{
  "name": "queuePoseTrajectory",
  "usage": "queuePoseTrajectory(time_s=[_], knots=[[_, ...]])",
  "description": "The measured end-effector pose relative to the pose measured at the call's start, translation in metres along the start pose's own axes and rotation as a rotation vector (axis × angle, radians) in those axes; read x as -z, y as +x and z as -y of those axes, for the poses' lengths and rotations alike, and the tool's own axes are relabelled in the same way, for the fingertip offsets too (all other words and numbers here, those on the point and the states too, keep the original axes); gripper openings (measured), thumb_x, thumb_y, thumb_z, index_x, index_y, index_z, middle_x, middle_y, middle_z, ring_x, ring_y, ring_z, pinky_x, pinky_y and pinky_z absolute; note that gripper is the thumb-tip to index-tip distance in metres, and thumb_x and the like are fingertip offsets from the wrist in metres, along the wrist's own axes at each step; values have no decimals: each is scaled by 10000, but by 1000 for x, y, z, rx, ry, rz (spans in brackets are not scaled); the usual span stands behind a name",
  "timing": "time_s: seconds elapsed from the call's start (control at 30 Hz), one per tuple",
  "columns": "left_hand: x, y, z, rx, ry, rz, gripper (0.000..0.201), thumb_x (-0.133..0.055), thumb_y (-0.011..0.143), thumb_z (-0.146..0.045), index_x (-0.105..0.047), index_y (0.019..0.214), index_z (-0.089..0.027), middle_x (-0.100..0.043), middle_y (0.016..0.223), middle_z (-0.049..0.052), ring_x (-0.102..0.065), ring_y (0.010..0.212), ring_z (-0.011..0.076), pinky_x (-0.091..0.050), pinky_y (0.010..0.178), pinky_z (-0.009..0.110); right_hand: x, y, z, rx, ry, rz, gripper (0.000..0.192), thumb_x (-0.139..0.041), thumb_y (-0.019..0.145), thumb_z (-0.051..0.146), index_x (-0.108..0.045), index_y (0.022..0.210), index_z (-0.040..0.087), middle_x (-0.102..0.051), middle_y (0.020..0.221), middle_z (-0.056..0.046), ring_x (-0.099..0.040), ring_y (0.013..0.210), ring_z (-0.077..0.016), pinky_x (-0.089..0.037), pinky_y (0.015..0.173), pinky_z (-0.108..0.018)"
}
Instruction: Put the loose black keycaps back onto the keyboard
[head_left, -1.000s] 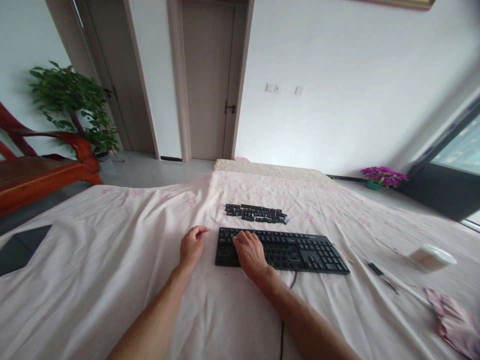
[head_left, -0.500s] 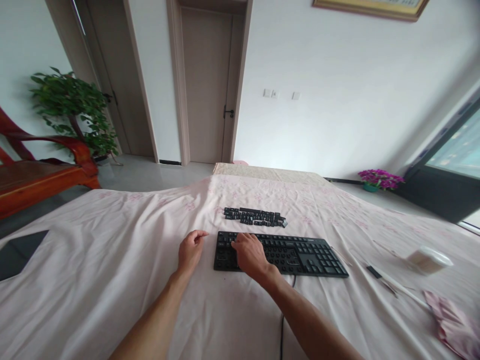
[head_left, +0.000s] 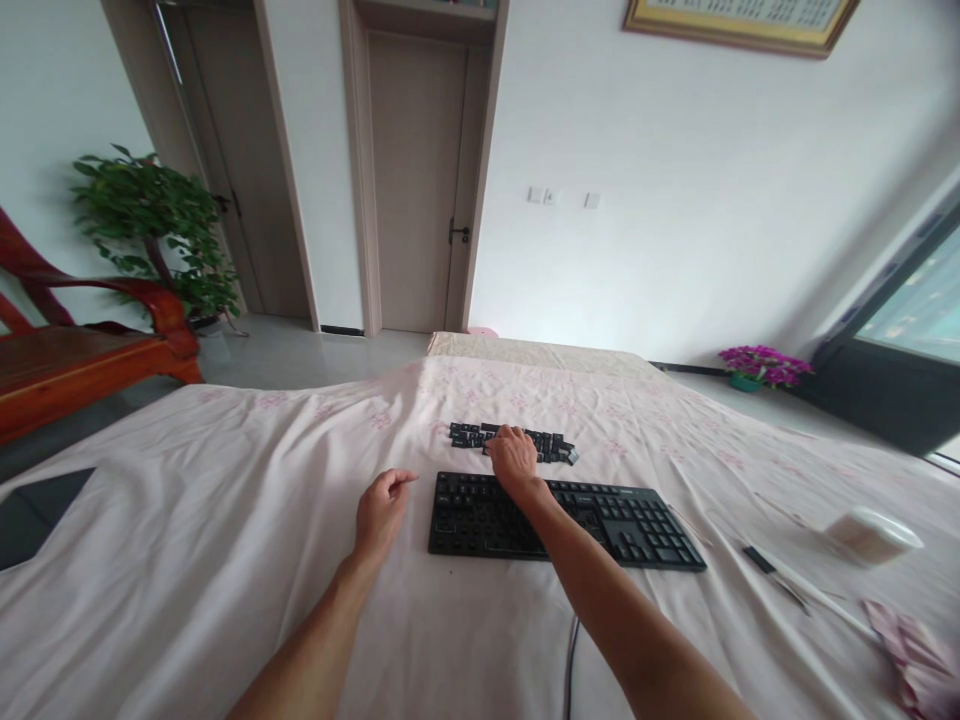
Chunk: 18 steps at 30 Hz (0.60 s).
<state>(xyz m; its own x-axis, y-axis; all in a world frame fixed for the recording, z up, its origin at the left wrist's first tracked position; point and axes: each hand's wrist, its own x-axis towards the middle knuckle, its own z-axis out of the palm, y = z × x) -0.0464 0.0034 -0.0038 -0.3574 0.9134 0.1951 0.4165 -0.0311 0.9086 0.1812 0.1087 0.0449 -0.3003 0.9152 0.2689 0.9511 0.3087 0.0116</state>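
A black keyboard lies on the pink cloth, with part of its left and middle area stripped of keys. Just beyond it, loose black keycaps are laid out in rows. My right hand reaches across the keyboard to these keycaps, its fingers bent down and close together among them. Its fingertips are hidden, so any keycap between them does not show. Left of the keyboard, my left hand rests on the cloth with curled fingers and the thumb near the index finger. Nothing shows in it.
On the right lie a dark-ended tool, a clear round container and a crumpled pink cloth. A dark flat panel is at the left edge. The keyboard cable runs toward me under my right forearm.
My right hand has moved from the keyboard's left part away from me to the loose keycaps, uncovering bare key positions. My left hand stays put. The view has tilted up slightly.
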Motion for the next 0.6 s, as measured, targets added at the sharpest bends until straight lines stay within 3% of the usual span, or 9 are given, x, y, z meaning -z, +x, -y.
queuePoseTrajectory(time_s=[0.37,0.6], knots=[[-1,2,2,-17,-5,-7,237,-491,790,-253,-698,902,-221,-730,995,28,-658,947,181,-474,899,289,-8,8,2,40,24,0,175,-537,889,209,-710,864,218,-645,1022,-77,-508,1009,-206,-330,823,-306],[-1,2,4,-17,-4,-8,241,-488,788,-248,-696,907,-217,-731,992,37,-658,946,188,-471,899,301,3,0,5,44,92,-13,151,-531,899,221,-682,887,224,-682,956,-44,-547,970,-183,-330,810,-282]])
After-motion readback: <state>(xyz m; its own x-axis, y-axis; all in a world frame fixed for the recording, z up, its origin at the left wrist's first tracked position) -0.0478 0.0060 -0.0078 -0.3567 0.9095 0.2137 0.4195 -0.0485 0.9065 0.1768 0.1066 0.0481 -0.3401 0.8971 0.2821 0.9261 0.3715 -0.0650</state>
